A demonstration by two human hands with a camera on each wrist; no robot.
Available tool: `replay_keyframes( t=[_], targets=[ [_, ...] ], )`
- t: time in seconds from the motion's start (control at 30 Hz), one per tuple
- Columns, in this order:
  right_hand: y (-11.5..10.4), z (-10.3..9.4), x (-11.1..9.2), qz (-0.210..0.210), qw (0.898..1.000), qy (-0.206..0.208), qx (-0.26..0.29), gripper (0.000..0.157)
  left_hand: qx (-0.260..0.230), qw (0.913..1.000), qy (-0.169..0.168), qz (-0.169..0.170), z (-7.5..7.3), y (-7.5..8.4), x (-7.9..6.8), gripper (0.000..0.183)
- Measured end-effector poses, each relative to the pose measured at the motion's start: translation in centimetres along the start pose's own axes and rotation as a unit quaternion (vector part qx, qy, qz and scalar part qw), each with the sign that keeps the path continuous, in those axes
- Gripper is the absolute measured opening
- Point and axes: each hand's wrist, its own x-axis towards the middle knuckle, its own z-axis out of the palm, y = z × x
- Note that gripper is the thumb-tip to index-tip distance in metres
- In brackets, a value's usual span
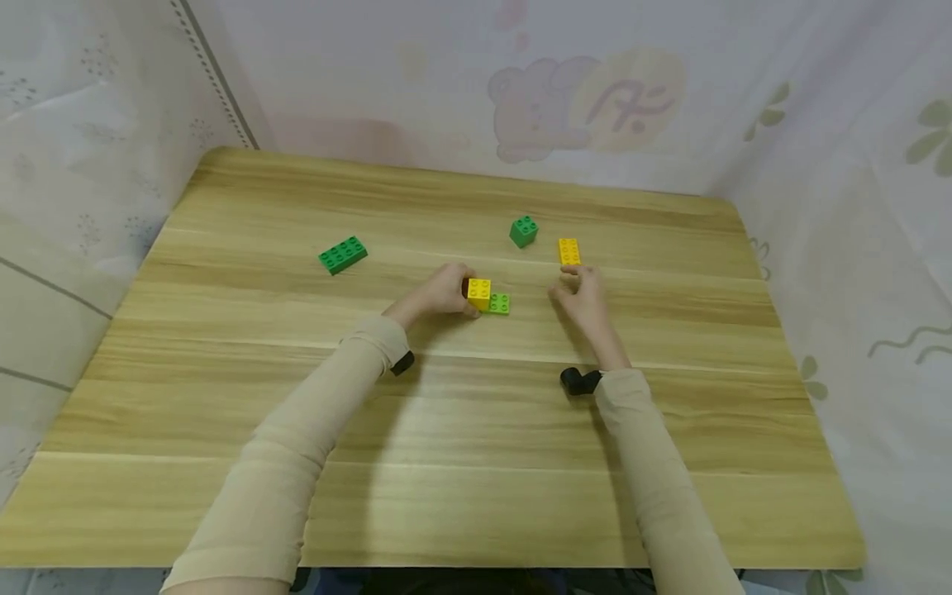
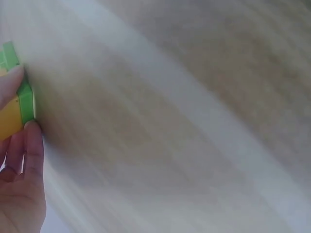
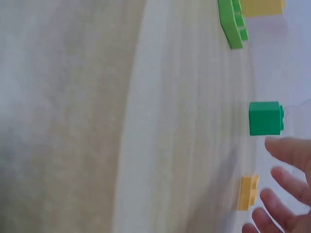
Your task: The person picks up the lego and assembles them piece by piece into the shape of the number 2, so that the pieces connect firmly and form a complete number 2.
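My left hand (image 1: 449, 289) grips a tall yellow toy brick (image 1: 479, 293) that sits on the left part of a flat light green brick (image 1: 500, 304). Thumb and fingertips reach down to the light green brick in the left wrist view. The green studs on the right stay uncovered. My right hand (image 1: 583, 299) hovers just in front of a flat yellow brick (image 1: 568, 250), its fingers spread and holding nothing. In the right wrist view the fingers are near that flat brick and a tall dark green brick (image 3: 265, 118), apparently without contact.
A long dark green brick (image 1: 344, 255) lies on the left of the wooden table (image 1: 476, 496). The tall dark green brick stands behind the stack, left of the flat yellow one. Patterned cloth walls (image 1: 416, 91) border the table's back and sides.
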Motion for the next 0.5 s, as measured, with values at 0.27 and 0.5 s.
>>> replay_keyframes(
  t=[0.27,0.5],
  targets=[
    [0.1,-0.4,2.0,0.081,0.995,0.05,-0.037,0.063,0.022,0.9997,-0.01,-0.006,-0.6,0.4,0.3,0.049],
    [-0.3,0.3,3.5,0.132,0.984,0.034,-0.115,0.07,-0.004,0.9999,-0.01,-0.011,-0.2,0.2,0.0,0.045]
  ],
)
